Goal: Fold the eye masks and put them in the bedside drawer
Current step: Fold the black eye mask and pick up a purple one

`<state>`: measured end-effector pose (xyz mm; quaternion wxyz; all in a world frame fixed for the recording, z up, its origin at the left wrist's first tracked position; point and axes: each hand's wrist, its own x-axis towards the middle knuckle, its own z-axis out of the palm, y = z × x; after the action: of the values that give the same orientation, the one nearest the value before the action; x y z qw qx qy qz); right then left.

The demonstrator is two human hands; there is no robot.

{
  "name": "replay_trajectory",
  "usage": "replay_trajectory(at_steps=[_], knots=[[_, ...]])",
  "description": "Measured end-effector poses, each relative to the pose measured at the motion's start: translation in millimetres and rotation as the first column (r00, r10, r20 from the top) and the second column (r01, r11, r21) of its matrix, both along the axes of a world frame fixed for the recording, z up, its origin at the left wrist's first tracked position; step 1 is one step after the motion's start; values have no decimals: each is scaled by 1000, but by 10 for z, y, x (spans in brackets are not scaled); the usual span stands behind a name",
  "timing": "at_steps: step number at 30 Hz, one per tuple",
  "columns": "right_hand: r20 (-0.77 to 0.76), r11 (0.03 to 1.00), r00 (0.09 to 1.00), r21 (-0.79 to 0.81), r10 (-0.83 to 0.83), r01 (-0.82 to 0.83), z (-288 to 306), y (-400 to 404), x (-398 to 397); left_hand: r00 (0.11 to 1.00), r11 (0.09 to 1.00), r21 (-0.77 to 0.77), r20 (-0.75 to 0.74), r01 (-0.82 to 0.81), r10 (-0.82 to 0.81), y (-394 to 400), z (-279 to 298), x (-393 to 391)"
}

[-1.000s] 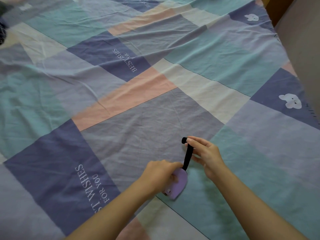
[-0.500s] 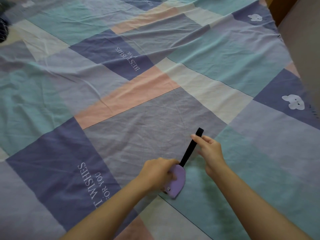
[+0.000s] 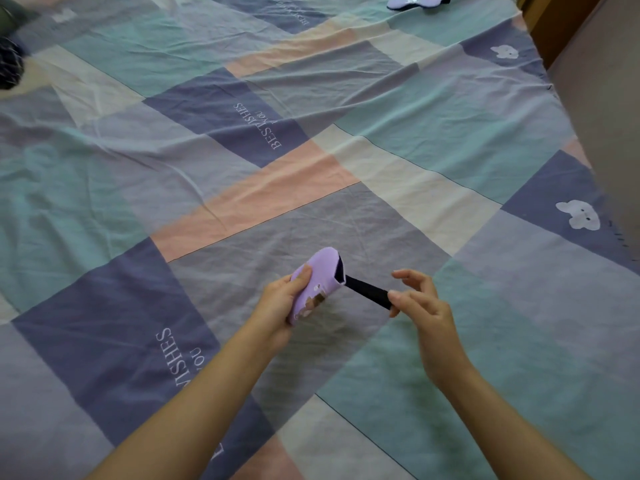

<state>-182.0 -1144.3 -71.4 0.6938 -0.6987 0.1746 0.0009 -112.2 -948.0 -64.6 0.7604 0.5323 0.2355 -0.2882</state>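
Above the quilt [image 3: 242, 216], left hand [image 3: 277, 303] grips folded eye mask [image 3: 317, 282]; right hand [image 3: 420, 303] pinches its strap [image 3: 367, 291].

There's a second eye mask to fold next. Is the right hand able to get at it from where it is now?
Probably not: the second eye mask lies at the bed's far edge, well beyond the right hand, whose fingers also pinch the black strap.

Left hand [image 3: 277, 303] clenched, right hand [image 3: 420, 304] pinching, both forearms extended.
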Motion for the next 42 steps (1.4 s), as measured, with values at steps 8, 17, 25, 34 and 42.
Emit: replay_trajectory(at_steps=[8,17,25,34,42], knots=[[-33,668,922,679,-385,304,347,143,102,955,968,-223,-292,-114,45,-85,152,86],[-115,313,950,927,-289,208,345,-60,105,936,977,-113,-286,181,-207,-83,108,-9],[-113,660,984,730,-138,176,280,54,39,991,999,-49,-134,4,-10,-200,137,2],[-4,582,998,812,-69,44,132,302,-158,987,984,95,-27,-153,156,-387,95,-160],[-70,707,996,702,-51,85,136,243,-134,969,948,316,220,35,-109,-387,63,-277]])
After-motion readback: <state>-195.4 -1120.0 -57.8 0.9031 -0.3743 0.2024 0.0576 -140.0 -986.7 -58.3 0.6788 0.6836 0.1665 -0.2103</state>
